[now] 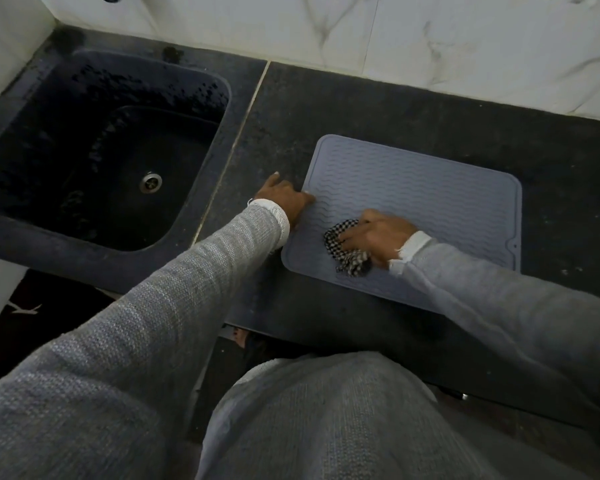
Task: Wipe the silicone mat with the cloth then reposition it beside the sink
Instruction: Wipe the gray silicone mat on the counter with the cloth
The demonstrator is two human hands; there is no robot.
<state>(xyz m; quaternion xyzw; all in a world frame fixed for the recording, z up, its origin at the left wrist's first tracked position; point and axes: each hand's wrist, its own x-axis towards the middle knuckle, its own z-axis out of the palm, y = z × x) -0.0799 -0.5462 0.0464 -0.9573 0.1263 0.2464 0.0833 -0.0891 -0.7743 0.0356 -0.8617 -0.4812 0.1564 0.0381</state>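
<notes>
The grey silicone mat [430, 202] lies flat on the dark counter [361, 109]. The right hand [378, 237] presses a bunched checkered cloth [343, 247] onto it with fingers spread. The left hand [284, 199] rests loosely open at the mat's near-left edge, the sink [201, 140] beyond it.

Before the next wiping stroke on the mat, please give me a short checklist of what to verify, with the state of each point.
1. Cloth under the right hand: ok, fingers press it onto the mat.
2. Mat held steady: ok, left hand rests at its left edge.
3. Mat lies flat on the counter: ok.
4. Far half of the mat free of objects: ok.
5. Mat surface clean: cannot tell.
6. Mat beside the sink: not ok, a strip of counter separates them.
</notes>
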